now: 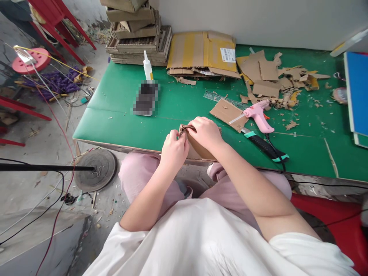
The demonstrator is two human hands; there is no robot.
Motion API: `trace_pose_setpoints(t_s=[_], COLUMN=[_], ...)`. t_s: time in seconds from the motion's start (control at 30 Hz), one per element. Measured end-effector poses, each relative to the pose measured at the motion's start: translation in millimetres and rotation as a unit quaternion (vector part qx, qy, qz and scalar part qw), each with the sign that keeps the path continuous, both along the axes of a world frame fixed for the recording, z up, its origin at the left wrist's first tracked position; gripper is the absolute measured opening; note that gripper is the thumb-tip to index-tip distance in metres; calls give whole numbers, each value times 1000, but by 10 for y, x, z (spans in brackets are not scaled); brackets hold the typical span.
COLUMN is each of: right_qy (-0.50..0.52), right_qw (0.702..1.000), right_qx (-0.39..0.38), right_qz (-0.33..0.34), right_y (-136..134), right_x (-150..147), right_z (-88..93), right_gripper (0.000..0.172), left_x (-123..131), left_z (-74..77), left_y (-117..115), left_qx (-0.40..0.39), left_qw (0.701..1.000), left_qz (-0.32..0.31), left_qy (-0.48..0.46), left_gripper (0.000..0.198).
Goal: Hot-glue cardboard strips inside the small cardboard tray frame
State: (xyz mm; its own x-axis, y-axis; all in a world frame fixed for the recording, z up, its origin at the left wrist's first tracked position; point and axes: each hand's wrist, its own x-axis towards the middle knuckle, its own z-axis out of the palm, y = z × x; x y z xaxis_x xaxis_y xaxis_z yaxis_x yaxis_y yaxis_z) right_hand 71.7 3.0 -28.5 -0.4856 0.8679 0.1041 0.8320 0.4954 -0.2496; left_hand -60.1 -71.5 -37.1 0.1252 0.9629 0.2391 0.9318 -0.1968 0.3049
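Observation:
A brown cardboard piece (199,147) with a rough, layered upper edge stands at the front edge of the green table (123,128). My left hand (175,147) pinches its left corner between bent fingers. Over the top edge curl the fingers of my right hand (206,133), closed on the same piece and hiding much of that edge. To the right lie a flat cardboard rectangle (225,113), a pink hot glue gun (260,117) and a black and teal utility knife (266,145).
A white glue bottle (147,69) and a blurred phone (146,97) sit at the left. Behind are stacked cardboard trays (140,50), a flattened yellow-taped box (201,51), torn scraps (267,73) and a clear ruler (222,98). A blue board (358,92) stands far right.

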Motion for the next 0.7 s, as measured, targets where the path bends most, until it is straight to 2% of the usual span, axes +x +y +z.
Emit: trace_pose_setpoints(t_s=[0.7], right_qy=[0], right_qw=[1000], right_qx=[-6], right_qz=[3], right_y=[-5], right_x=[36], right_z=[16], right_gripper=[22], left_x=[-9], left_z=[19], left_y=[-15], left_qx=[5], left_qw=[1000], left_qz=[13], left_qy=[8], left_gripper=[25])
